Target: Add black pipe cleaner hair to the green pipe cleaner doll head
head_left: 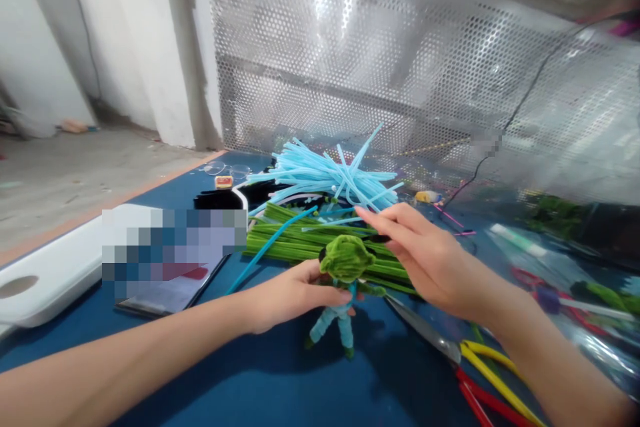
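Low in the middle of the frame, the left hand [293, 297] grips a green-and-blue doll [346, 263] over a blue table [280, 383], while right of centre the right hand [425, 250] reaches in, fingertips above the doll's head, their hold unclear. Green stems [277, 243] lie behind the doll, with light blue stems [315, 172] beyond at centre. Scissors [453, 350] rest at lower right, a partly pixelated phone [163, 297] left of centre, and a perforated panel [400, 53] fills the upper right.

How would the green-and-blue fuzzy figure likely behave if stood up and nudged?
The fuzzy figure would probably tip easily: its bulky green head sits above slimmer blue legs. Its slim, fuzzy green arm suggests something light that would likely bend rather than snap.
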